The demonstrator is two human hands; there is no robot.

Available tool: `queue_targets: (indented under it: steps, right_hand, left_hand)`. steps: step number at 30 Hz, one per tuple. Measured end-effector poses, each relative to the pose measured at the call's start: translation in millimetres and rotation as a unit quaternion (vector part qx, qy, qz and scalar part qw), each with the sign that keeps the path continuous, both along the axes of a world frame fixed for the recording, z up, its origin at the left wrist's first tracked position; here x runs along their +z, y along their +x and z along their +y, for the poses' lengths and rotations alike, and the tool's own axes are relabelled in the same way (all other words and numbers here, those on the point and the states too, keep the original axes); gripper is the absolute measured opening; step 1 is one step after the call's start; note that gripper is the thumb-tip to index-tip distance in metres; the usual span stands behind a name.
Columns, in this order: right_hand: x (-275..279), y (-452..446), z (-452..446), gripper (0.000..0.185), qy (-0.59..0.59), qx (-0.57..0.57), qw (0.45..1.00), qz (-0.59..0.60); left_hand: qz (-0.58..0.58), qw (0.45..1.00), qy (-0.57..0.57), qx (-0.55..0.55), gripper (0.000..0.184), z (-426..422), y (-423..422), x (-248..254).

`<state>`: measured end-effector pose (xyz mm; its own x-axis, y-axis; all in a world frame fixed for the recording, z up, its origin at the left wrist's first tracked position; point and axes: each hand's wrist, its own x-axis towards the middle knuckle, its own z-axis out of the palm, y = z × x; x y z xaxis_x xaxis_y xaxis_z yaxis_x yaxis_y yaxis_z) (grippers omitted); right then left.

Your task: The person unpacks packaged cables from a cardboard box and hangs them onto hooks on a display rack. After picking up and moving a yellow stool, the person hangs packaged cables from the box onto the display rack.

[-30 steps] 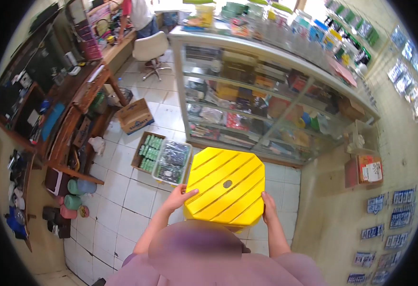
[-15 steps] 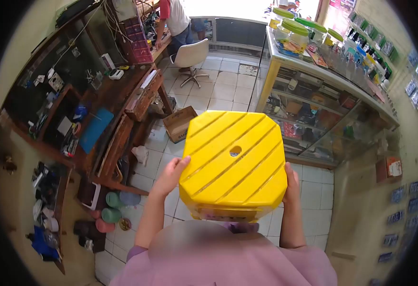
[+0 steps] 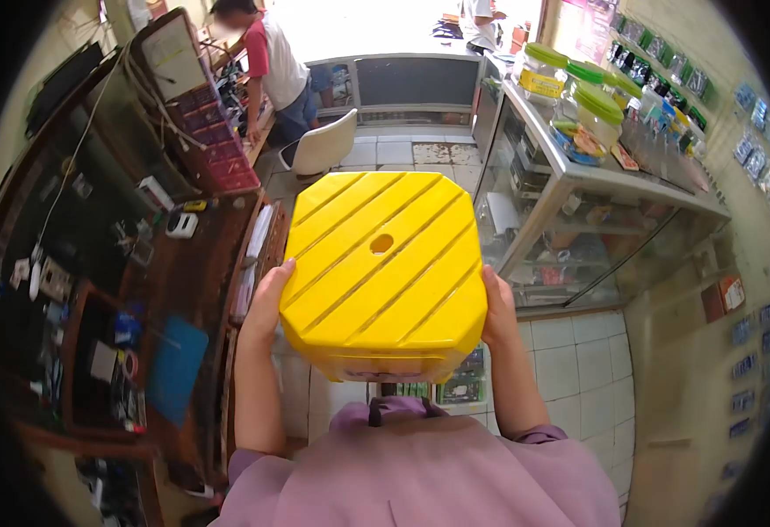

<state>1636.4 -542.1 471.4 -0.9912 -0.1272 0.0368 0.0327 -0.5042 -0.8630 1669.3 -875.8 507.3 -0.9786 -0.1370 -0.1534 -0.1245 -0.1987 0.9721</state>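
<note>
A yellow plastic stool point(image 3: 376, 299) is held up in front of my body, its grooved seat facing up. The seat has cut corners and one round hole near its centre. My left hand point(image 3: 269, 299) grips its left side, with the thumb at the seat's edge. On the opposite side, my right hand point(image 3: 497, 303) is closed on the rim. Most of my fingers are hidden beneath the edge, and the stool's legs are mostly out of sight below the seat.
To the left stands a wooden desk point(image 3: 201, 272) with a blue mat point(image 3: 177, 369). A glass display case point(image 3: 604, 189) carrying green-lidded jars point(image 3: 594, 110) is on the right. Ahead are a white chair point(image 3: 328, 145) and a person point(image 3: 271, 70) leaning over a workbench.
I have moved forward with the stool, and the desk, chair and display case appear closer. The stool sits further left and higher in view. The person at the workbench now shows more fully.
</note>
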Motion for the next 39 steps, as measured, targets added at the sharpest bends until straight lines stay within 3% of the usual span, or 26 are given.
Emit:
queue_targets:
  steps: [3,10,14,17,21,26,30,35,39]
  right_hand:
    - [-1.1,-58.3,-33.3,0.052,0.013,-0.026,1.000,0.006]
    - [0.0,-198.1,-96.1,0.052,-0.017,-0.066,0.998,-0.002]
    - [3.4,-272.5,-126.1,0.053,-0.014,-0.102,0.995,-0.009]
    - [5.3,-308.2,-136.4,0.053,-0.016,-0.140,0.990,-0.012]
    - [9.8,-353.4,-137.5,0.050,0.010,-0.171,0.985,-0.005]
    - [61.3,-434.9,-135.8,0.048,0.069,-0.190,0.977,0.068]
    - [65.4,-506.1,-114.3,0.048,0.065,-0.191,0.975,0.094]
    - [21.0,-614.5,-52.7,0.051,0.037,-0.196,0.977,0.078]
    - [-1.7,-692.7,-3.5,0.056,0.071,-0.267,0.959,0.071]
  left_hand:
    - [0.002,1.000,-0.004,0.008,0.044,-43.2,-66.0,-7.8]
    - [0.010,0.987,0.141,-0.080,0.043,-97.7,-242.0,-8.5]
    - [-0.015,0.997,0.027,-0.067,0.050,-137.4,-339.5,-30.5]
    - [-0.004,0.992,0.083,-0.095,0.048,-137.5,-393.0,-23.0]
    - [0.002,0.981,0.157,-0.114,0.049,-131.5,-459.6,-12.7]
    - [0.031,0.958,0.242,-0.150,0.051,-119.8,-530.2,19.1]
    - [0.045,0.943,0.279,-0.176,0.046,-100.9,-608.2,8.7]
    - [0.053,0.960,0.224,-0.162,0.038,-42.2,-723.8,-21.7]
    - [0.049,0.970,0.165,-0.173,0.035,13.0,-825.1,-30.9]
